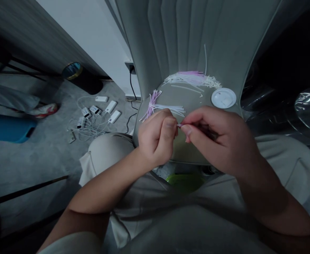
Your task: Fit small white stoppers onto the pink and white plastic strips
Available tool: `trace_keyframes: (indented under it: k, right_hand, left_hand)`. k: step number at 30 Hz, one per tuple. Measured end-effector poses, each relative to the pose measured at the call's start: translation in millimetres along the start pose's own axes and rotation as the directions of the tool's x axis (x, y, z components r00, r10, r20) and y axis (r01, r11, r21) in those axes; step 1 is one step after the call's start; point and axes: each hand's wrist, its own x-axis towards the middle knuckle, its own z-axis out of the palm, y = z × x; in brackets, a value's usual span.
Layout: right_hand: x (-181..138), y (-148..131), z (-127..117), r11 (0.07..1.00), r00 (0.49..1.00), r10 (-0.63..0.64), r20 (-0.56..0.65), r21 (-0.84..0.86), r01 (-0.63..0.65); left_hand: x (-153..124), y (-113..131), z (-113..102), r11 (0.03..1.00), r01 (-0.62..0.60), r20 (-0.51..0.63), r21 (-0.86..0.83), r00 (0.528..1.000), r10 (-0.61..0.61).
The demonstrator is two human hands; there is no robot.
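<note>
Your left hand [157,139] and right hand [218,141] meet fingertip to fingertip, both pinching a thin pale pink plastic strip [179,125] above the grey padded chair seat [192,95]. Loose white and pink strips [192,79] lie there beside a round white plastic lid [223,98], seemingly empty

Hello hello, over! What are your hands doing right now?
Left hand and right hand pinch a small pink strip between fingertips. Strip piles and white lid on chair seat behind. Nothing blocking.
</note>
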Motion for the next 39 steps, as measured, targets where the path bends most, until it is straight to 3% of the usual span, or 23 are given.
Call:
trace_keyframes:
  k: [8, 12, 17, 23, 30, 36, 39]
  right_hand:
    - [1.1, -1.0, 7.1, 0.996, 0.998, -0.033, -0.054, -0.085, 0.028]
    - [-0.6, -2.7, 8.1, 0.997, 0.998, -0.029, -0.056, -0.073, 0.025]
    - [-1.2, -2.6, 3.0, 0.995, 0.997, 0.069, 0.02, 0.068, -0.07]
    - [7.1, 3.2, -3.4, 0.883, 0.943, 0.209, 0.26, 0.364, -0.296]
    - [4.6, 5.9, 0.5, 0.938, 0.984, 0.17, 0.055, 0.297, -0.179]
    - [3.3, 5.5, 3.5, 0.928, 0.967, 0.255, -0.018, 0.287, -0.239]
    - [3.7, 6.2, 5.0, 0.927, 0.963, 0.265, -0.05, 0.287, -0.24]
  left_hand:
    - [3.5, 1.2, -0.2, 0.989, -0.052, 0.025, 0.138, 0.998, 0.049]
    - [10.2, -0.4, 0.9, 0.981, -0.15, 0.063, 0.125, 0.988, 0.143]
    - [11.9, -7.8, 1.7, 0.955, -0.277, 0.092, 0.109, 0.959, 0.268]
    - [13.6, -14.0, 1.1, 0.929, -0.345, 0.11, 0.134, 0.937, 0.332]
    - [20.6, -16.7, -2.2, 0.957, -0.266, 0.036, 0.118, 0.964, 0.263]
    - [17.1, -13.9, -6.7, 0.943, -0.234, 0.014, 0.236, 0.971, 0.237]
    - [15.0, -8.3, -7.1, 0.963, -0.145, 0.003, 0.229, 0.989, 0.148]
